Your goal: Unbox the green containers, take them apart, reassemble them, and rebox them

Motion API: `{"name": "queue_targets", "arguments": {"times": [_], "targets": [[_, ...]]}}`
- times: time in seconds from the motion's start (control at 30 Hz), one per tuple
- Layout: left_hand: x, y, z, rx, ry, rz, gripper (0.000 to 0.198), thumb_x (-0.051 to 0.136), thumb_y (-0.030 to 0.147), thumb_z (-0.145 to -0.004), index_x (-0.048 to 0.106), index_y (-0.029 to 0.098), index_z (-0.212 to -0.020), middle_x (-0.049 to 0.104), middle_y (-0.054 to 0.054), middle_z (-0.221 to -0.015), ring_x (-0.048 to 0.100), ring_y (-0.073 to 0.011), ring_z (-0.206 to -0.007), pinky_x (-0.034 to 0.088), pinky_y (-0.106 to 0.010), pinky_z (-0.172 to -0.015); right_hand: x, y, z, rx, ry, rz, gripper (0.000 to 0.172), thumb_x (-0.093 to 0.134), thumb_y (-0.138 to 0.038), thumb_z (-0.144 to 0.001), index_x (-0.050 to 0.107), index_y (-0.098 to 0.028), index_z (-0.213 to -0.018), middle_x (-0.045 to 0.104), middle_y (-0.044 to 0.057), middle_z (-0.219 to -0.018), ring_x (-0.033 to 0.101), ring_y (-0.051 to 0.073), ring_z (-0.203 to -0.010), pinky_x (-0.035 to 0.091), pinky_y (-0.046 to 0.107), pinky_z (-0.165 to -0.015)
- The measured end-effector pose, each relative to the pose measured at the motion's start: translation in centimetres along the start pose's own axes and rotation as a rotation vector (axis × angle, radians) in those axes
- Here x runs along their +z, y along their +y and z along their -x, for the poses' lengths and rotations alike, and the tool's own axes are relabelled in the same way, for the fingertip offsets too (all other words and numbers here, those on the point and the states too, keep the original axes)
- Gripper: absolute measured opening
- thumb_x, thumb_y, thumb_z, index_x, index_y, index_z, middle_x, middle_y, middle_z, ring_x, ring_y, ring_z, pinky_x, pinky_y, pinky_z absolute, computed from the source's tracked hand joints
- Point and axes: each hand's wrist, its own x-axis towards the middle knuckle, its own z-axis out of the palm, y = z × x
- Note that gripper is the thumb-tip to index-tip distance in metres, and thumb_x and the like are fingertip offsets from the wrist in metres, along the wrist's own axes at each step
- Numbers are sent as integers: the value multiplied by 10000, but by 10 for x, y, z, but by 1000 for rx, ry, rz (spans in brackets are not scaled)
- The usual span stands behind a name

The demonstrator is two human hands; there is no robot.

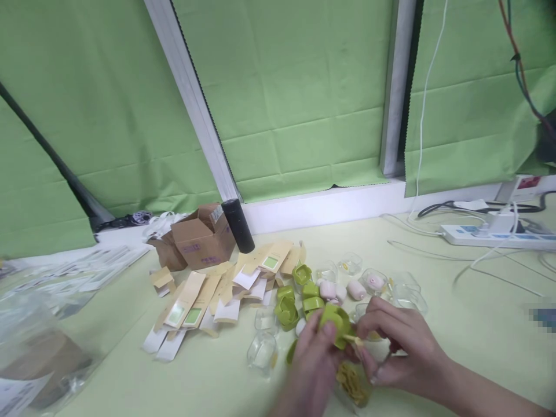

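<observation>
While green curtains [304, 87] fill the upper background, a pale yellow-green surface [208, 382] spreads below them. A clear plastic bag [26, 318] lies at its left edge, something brown inside. Farther back, an open cardboard box [204, 243] sits just beside a tilted-looking black cylinder [238, 226], and a white power strip [456, 234] with cables lies at the far right. In front of the box, flattened tan cartons [221, 286] overlap in a loose row.

The left hand [315, 362] and right hand [399, 347] meet at the lower right, just above the surface. The left grip is closed around a green cup [333, 321], its thumb against the near side. More green cups [286, 311] cluster behind it, between clear containers [262, 352] on the left and pale pink pieces [328, 289] near the middle. Below the hands, yellow strips [353, 383] lie heaped together. Smallest of all, a yellow piece [353, 339] touches the held cup's side; the right grip pinches its outer end between thumb and fingers.
</observation>
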Motion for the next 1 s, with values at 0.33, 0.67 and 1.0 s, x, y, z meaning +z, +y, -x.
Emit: {"name": "queue_targets", "arguments": {"times": [0.33,0.67,1.0], "targets": [[-19,25,-18,129,254,127,268,574,348,-812,566,129,-965,588,-37,-781,479,-105,-571,428,-247,-564,-11,-7,-6,363,-618,-131,200,627,-227,-697,604,-264,-892,584,-20,-741,565,145,-612,396,217,-501],[-27,56,-19,139,194,287,145,511,245,-828,598,136,-866,620,-82,-859,519,-122,-608,444,-257,-590,-74,85,63,1030,145,-81,412,513,-500,-767,555,-205,-1051,595,28,-719,606,197,-607,520,330,-591],[-45,68,-19,68,135,453,237,460,286,-861,648,147,-906,611,-107,-897,483,-105,-605,446,-231,-602,-65,38,53,907,148,151,474,522,-546,-733,609,-226,-1071,652,130,-1079,611,325,-1003,550,405,-754]]}}
